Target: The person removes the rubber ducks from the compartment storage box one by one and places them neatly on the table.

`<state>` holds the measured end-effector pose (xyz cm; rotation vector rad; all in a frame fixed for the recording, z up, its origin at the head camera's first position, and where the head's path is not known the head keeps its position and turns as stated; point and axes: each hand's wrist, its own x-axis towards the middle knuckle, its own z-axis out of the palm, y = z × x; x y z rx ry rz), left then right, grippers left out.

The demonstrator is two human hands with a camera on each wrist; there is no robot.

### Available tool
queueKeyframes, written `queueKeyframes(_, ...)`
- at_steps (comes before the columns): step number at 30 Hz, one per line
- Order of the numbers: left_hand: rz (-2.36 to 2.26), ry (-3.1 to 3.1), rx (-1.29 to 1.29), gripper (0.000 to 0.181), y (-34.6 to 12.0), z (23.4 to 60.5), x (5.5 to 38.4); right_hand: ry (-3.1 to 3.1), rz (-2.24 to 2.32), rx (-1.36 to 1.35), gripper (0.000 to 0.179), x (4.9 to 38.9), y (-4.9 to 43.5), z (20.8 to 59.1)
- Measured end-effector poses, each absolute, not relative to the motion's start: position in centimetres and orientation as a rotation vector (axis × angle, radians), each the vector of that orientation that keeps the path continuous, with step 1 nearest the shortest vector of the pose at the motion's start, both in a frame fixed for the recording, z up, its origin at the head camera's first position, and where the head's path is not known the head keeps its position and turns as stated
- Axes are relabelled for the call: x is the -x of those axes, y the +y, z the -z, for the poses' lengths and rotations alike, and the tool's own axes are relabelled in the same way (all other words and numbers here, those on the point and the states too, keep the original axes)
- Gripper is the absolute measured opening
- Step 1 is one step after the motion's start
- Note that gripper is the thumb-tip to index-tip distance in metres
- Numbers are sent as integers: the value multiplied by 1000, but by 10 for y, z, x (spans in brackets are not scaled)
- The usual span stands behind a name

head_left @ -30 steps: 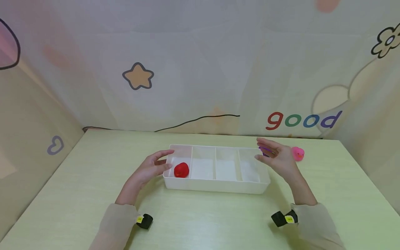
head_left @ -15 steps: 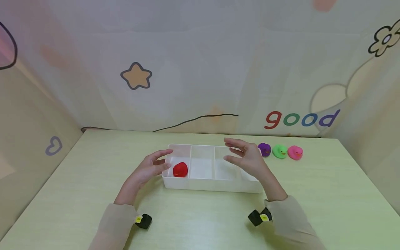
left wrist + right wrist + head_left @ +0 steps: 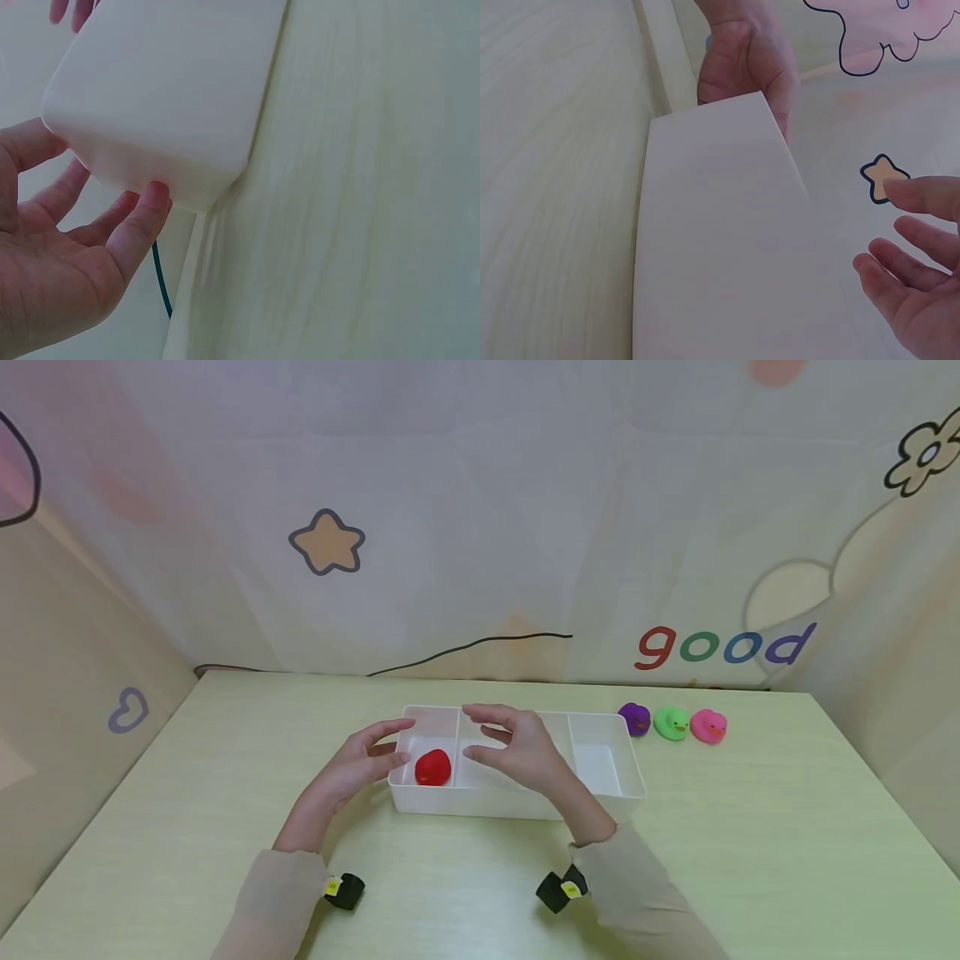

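A long white divided box (image 3: 480,803) stands on the table, with a glossy red rounded object (image 3: 432,767) in its leftmost compartment; its kind is unclear. My left hand (image 3: 367,758) holds the box's left end, thumb at the rim and fingers against the end wall, as the left wrist view shows. Over the middle compartments hovers my right hand (image 3: 517,747), thumb and fingers spread apart and nothing between them. It hides part of those compartments. In the right wrist view, the right hand (image 3: 922,274) is beside the box and apart from it.
Behind the box's right end, three rubber ducks sit in a row: purple (image 3: 635,719), green (image 3: 671,723) and pink (image 3: 708,726). A printed cloth backdrop (image 3: 465,543) rises along the table's back edge. Both wrists wear small black cameras.
My right hand has moved left from beside the purple duck to above the box's middle compartments, uncovering the ducks. The left hand stays at the box's left end.
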<state>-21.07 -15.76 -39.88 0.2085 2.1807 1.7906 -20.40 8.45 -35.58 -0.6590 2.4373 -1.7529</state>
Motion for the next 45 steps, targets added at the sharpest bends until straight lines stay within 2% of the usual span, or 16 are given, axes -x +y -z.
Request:
queueKeyframes(14,-1760,2203,-193,52,-158,399,212,2452,1502,700,45,204,41,365)
queueKeyframes(22,-1780,2172,-218,52,-160,399,213,2605,1125,744,46,210,23,361)
queueKeyframes(26,-1792,2163,-242,52,-161,400,213,2713,895,745,34,212,12,355)
queueKeyframes(31,-1825,2126,-275,53,-160,402,214,2882,595,762,1,212,0,355)
queueKeyframes(34,-1835,2116,-289,54,-160,403,214,2964,457,744,14,212,-5,357)
queueKeyframes(45,-1829,2121,-296,53,-161,403,215,2967,309,698,11,217,-14,361)
